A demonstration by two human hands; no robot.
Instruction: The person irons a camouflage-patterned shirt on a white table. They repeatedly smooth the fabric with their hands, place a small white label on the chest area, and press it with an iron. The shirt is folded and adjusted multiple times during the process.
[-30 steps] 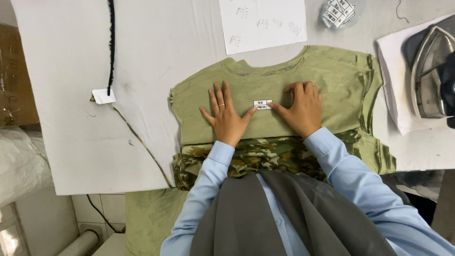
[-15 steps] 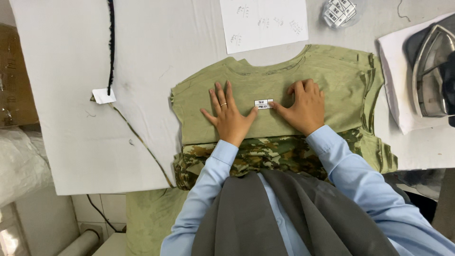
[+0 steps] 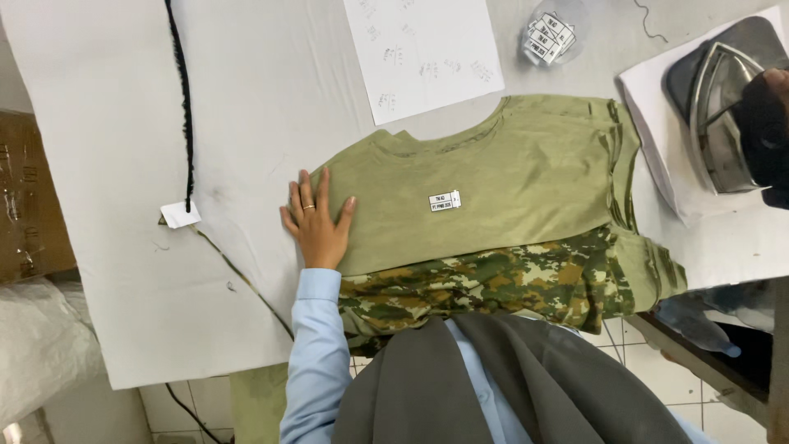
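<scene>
Surface: white padded table [image 3: 246, 90], filling the upper frame; tiled floor lower right
Shirt: olive shirt [image 3: 509, 181] centre, camouflage cloth [image 3: 493, 284] below it
Left hand [image 3: 319, 222]: fingers flat, spread on shirt's left edge
Right hand [image 3: 768, 123]: upper right at iron [image 3: 723, 115]; grip unclear
Around: paper sheet [image 3: 423, 53], black cord [image 3: 182, 99]

Left hand [image 3: 316, 220] flat, palm down, fingers spread and pointing away from body, ring on one finger. Wrist straight, forearm in light blue sleeve running back toward torso, elbow bent close to body. Right hand [image 3: 768, 123] far out to the right at frame edge, dark and blurred, grip unclear; right arm mostly out of view
</scene>
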